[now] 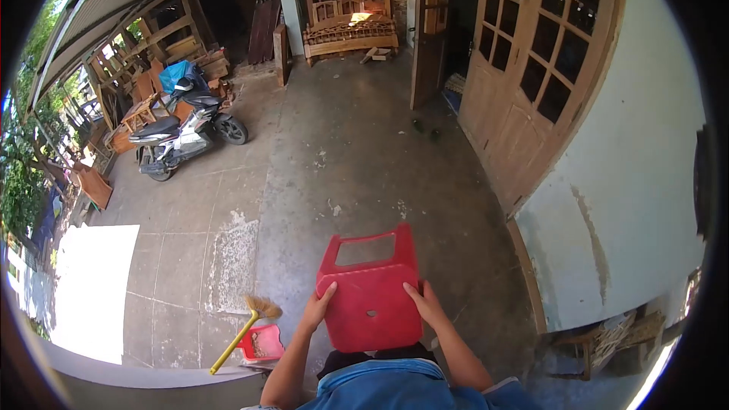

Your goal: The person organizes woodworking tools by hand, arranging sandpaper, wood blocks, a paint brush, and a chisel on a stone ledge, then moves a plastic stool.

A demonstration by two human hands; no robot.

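A red plastic stool (372, 292) is held in front of my body, its seat with a small hole facing me and its legs pointing away. My left hand (320, 305) grips the left edge of the seat, thumb on top. On the opposite edge, my right hand (425, 304) holds it the same way. The fingers of both hands are mostly hidden beneath the seat. To the left on the floor lie a yellow-handled broom (241, 336) and a red dustpan (271, 342) with some debris in it.
A motorbike (186, 133) is parked at the left, before stacked wood (144, 80). At the back stands a carved wooden bench (351, 38). Wooden doors (524, 61) and a pale wall (623, 182) line the right side. Sandals (427, 130) lie near the doorway.
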